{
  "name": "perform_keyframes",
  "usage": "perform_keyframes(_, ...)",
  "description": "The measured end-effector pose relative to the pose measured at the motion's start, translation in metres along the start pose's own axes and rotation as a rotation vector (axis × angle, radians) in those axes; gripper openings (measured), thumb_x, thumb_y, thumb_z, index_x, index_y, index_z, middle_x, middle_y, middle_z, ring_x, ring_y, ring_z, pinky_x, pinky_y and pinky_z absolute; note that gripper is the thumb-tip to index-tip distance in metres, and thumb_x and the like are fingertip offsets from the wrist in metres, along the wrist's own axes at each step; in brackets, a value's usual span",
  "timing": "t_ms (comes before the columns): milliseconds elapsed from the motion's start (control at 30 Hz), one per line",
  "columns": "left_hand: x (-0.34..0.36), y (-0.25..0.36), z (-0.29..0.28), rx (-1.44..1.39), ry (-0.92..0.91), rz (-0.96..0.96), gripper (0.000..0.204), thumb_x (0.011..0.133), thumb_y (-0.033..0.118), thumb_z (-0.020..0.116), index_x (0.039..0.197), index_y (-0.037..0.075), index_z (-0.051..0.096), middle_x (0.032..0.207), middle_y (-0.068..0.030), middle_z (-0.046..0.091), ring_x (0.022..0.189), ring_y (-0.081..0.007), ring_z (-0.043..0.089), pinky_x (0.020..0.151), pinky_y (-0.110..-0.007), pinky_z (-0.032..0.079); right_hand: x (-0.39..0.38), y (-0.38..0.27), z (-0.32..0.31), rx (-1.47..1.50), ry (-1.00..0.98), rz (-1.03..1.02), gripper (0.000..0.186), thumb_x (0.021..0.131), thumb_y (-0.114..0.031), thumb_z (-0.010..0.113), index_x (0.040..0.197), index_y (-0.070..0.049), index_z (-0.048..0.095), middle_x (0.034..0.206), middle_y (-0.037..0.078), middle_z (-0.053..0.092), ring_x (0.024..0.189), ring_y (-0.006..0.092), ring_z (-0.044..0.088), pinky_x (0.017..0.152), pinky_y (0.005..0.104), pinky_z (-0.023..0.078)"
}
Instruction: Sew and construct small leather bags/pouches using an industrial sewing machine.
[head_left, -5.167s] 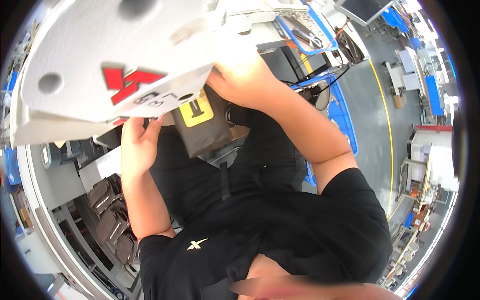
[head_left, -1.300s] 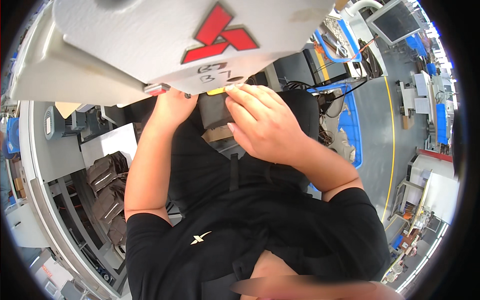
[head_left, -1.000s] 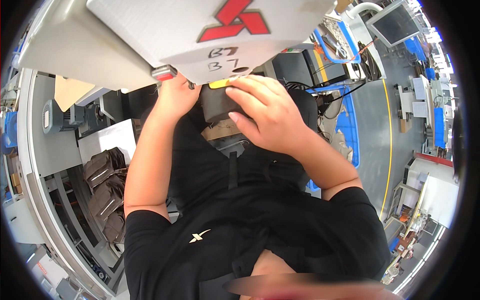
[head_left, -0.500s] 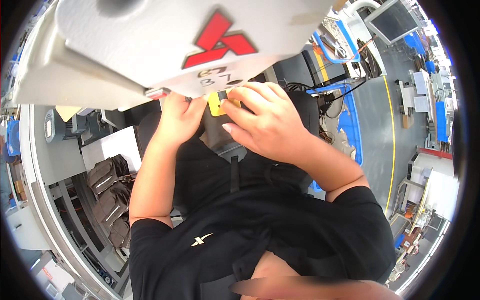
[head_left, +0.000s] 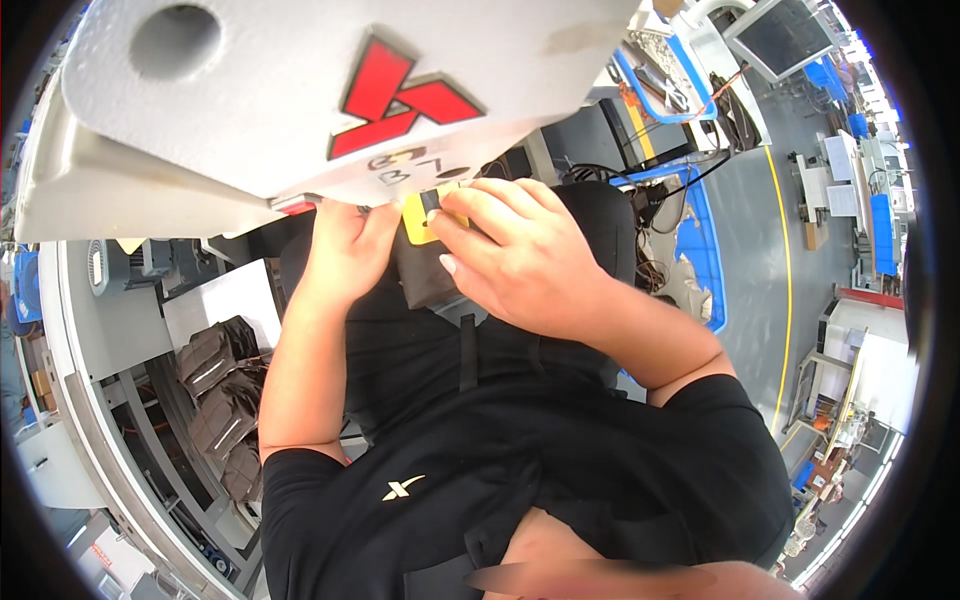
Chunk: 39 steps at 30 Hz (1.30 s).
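Note:
Under the pale machine head with its red emblem, a bright yellow plate with a dark strip shows between my hands. My left hand is beside the plate's left side; its fingertips disappear beneath the machine head, so what they hold is hidden. My right hand reaches in from the right, palm down. Its bent fingers touch the plate near the dark strip, while the thumb stands apart below them. A brown piece of material hangs just below the plate, above my lap.
Brown folded pieces lie stacked at the left beside a white board. A blue bin with cables and pale material stands at the right. Farther right, a yellow line crosses the grey floor. A monitor is at upper right.
The machine head sits slightly farther left and lower in the picture, as the view has shifted. Both hands keep nearly the same pose around the yellow plate; more brown material shows below it.

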<state>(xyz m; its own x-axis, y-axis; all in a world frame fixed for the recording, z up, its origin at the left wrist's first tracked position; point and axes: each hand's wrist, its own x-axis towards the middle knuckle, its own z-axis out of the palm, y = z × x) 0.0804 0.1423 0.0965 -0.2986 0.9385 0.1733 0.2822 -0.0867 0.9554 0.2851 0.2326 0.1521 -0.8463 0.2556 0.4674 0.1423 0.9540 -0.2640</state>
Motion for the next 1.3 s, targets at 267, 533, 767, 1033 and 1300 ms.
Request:
perform_keyframes(267,-0.001,0.003,0.001,-0.001,-0.010,-0.006,0.023,0.099,0.000,0.053,0.119,-0.004,0.064,0.114,-0.0071,0.068,0.107,-0.0150,0.061,0.095,-0.032,0.048,0.000,-0.001,0.000,-0.004,0.002,0.004,0.032,0.081,-0.018,0.074,0.108,-0.002,0.068,0.109,0.006,0.063,0.106,0.0210,0.061,0.086,0.0365,0.046)
perform_keyframes(533,0.006,-0.007,0.000,0.058,0.028,0.101,0.018,0.098,0.001,0.060,0.114,-0.002,0.067,0.108,-0.0059,0.069,0.100,-0.0147,0.062,0.089,-0.031,0.050,-0.001,-0.001,0.001,-0.048,0.004,0.018,0.036,0.082,-0.018,0.073,0.113,0.000,0.068,0.115,0.009,0.064,0.109,0.0235,0.061,0.090,0.0383,0.046)
perform_keyframes(767,0.012,-0.039,0.001,0.340,0.140,0.223,0.014,0.096,0.002,0.064,0.108,-0.002,0.068,0.100,-0.0077,0.071,0.089,-0.0183,0.065,0.079,-0.034,0.052,-0.011,0.003,0.011,-0.106,0.043,0.090,0.041,0.089,-0.021,0.070,0.124,0.001,0.068,0.127,0.013,0.067,0.120,0.0282,0.061,0.103,0.0436,0.043)
perform_keyframes(1033,0.026,-0.050,-0.013,0.677,-0.082,0.147,0.011,0.094,0.004,0.058,0.096,-0.001,0.068,0.090,-0.0098,0.070,0.085,-0.0222,0.065,0.074,-0.037,0.052,0.000,0.008,0.009,-0.103,-0.005,0.100,0.039,0.086,-0.018,0.071,0.119,0.004,0.069,0.123,0.015,0.066,0.115,0.0291,0.062,0.099,0.0431,0.045)
perform_keyframes(1300,0.021,-0.040,-0.005,0.371,0.041,0.112,0.013,0.095,0.004,0.059,0.102,-0.002,0.068,0.096,-0.0105,0.071,0.090,-0.0231,0.065,0.079,-0.037,0.052,-0.005,0.005,0.013,-0.108,0.069,0.085,0.040,0.086,-0.017,0.072,0.120,0.003,0.069,0.125,0.015,0.065,0.116,0.0295,0.061,0.098,0.0423,0.045)
